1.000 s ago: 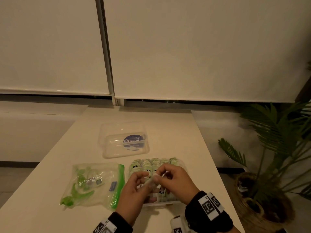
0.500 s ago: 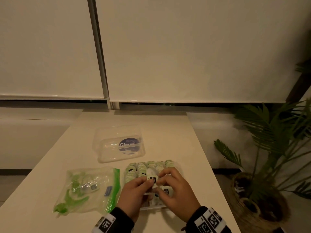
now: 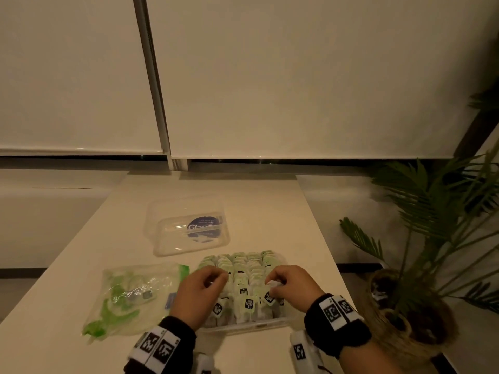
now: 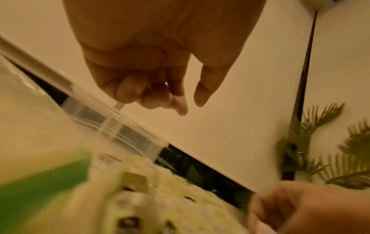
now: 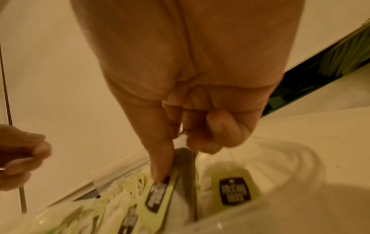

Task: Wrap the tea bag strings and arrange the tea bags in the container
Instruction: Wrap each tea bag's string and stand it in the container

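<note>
A clear plastic container (image 3: 251, 323) near the table's front edge holds several rows of pale green tea bags (image 3: 243, 268). My right hand (image 3: 271, 284) is over its front right corner and pinches a tea bag (image 3: 268, 296) with a black-printed tag, standing among the others. The right wrist view shows that tea bag (image 5: 160, 194) under the thumb and fingers of my right hand (image 5: 180, 152). My left hand (image 3: 216, 279) hovers over the container's left side. In the left wrist view my left hand (image 4: 188, 102) has curled fingers, thumb out, and holds nothing.
A clear lid (image 3: 189, 228) with a round blue label lies further back on the table. A zip bag (image 3: 135, 292) with green contents lies left of the container. A potted palm (image 3: 432, 238) in a woven basket (image 3: 405, 319) stands right of the table.
The hands, together on one tea bag above the container, have come down and apart. The left hand has let go; the right hand keeps the bag, now among the others.
</note>
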`<state>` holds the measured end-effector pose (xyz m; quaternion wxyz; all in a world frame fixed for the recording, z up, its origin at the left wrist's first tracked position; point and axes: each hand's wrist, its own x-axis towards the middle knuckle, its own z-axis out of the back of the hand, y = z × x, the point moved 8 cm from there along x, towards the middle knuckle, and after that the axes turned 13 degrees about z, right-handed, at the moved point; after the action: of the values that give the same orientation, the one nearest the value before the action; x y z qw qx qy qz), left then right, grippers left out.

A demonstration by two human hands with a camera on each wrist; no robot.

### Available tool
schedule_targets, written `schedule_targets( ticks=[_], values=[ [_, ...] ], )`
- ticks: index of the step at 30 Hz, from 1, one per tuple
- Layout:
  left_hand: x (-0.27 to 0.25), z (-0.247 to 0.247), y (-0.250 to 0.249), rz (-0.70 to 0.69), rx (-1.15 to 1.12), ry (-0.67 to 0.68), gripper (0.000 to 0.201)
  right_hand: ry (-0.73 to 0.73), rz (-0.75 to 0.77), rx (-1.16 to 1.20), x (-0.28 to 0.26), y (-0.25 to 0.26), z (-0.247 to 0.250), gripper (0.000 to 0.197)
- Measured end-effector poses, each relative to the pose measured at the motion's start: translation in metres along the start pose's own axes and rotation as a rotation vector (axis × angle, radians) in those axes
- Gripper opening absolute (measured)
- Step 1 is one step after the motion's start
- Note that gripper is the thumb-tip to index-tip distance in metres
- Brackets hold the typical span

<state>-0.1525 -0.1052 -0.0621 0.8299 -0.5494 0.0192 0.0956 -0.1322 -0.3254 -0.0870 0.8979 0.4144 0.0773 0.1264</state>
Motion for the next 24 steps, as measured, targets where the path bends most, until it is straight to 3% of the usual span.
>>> schedule_targets(
  ticks=[5,9,13,16,21,24],
  values=[
    [0.012,0.06,0.031,0.086,0.164,-0.255,0.021,0.212,-0.026,-0.179,0.013,-0.014,-0.033,0.016],
    [0.023,0.082,0.064,0.225,0.394,-0.298,0.04,0.18,-0.023,-0.268,0.02,-0.011,-0.038,0.016],
    [0.027,0.086,0.081,0.255,0.59,-0.311,0.056,0.153,0.002,-0.366,0.022,-0.007,-0.043,0.028],
    [0.027,0.084,0.089,0.307,0.689,-0.259,0.051,0.058,0.009,-0.315,0.02,-0.005,-0.034,0.027],
    [0.025,0.084,0.094,0.297,0.802,-0.194,0.025,-0.295,0.075,0.113,0.013,0.027,0.004,0.017],
    [0.024,0.083,0.102,0.295,0.875,-0.189,0.045,-0.305,0.172,0.24,0.015,0.065,-0.004,0.012]
  ],
)
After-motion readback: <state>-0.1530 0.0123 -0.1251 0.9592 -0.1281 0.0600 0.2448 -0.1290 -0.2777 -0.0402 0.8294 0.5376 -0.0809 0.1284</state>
